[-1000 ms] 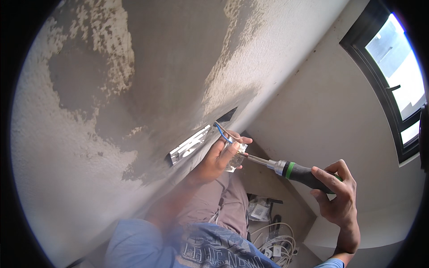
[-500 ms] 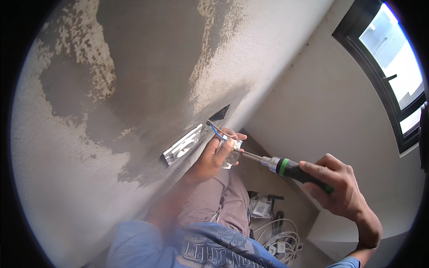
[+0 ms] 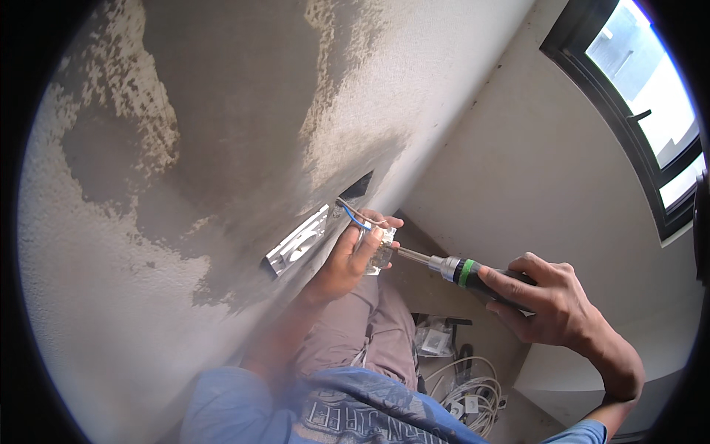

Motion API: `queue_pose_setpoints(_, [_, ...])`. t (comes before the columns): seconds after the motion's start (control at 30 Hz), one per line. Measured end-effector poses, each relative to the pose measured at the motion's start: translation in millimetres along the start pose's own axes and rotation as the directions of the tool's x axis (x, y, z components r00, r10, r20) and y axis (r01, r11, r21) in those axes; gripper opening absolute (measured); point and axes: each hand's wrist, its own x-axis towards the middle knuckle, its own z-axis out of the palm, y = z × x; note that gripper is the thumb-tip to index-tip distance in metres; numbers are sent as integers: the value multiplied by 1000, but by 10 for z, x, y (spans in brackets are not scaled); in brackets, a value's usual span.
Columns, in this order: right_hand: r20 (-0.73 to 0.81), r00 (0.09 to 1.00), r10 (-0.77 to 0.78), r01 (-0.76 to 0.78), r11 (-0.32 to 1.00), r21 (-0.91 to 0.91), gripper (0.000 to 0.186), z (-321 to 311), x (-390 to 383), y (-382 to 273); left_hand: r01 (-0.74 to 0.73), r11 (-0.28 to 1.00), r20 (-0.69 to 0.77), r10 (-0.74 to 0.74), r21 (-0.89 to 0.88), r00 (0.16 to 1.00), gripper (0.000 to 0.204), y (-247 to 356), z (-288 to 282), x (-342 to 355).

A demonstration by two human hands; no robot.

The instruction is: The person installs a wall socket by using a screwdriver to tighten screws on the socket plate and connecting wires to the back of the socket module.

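Note:
My left hand is closed around a small white electrical socket module, its thumb pressed on the near face. A blue wire and a brownish wire run to the module from the dark wall box opening. My right hand grips a black screwdriver with a green ring. Its steel shaft points left, and the tip meets the module's right side. Whether the tip sits in a screw is too small to tell.
A white metal mounting frame sits in the wall left of the opening. Grey plaster patches cover the wall. On the floor lie a coiled pale cable and a clear plastic bag. A dark-framed window is at the upper right.
My right hand has turned and shifted its grip on the screwdriver handle, its fingers now further toward the green ring. The left hand keeps the module; the whole view has shifted slightly.

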Motion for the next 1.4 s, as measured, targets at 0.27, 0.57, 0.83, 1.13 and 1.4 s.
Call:
queue_pose_setpoints(0.27, [47,960,276,-272,880,390,58,-82,87,-143,-7,1000,-4,7,-24,1000,26,34,11,-18])
queue_pose_setpoints(0.57, [-74,991,-108,95,983,-156,57,132,55,46,-16,1000,-7,16,-23,1000,29,3,17,4])
queue_pose_setpoints(0.83, [49,960,277,-281,926,252,42,-108,173,-117,-45,997,43,48,-57,998,21,-95,34,58])
queue_pose_setpoints(1.13, [68,941,332,-338,918,207,43,-278,-127,-125,85,969,130,-56,-231,990,27,-49,56,79])
queue_pose_setpoints(1.4, [299,935,190,-352,597,721,47,2750,-1001,176,75,866,207,34,-495,978,80,-185,-84,-159])
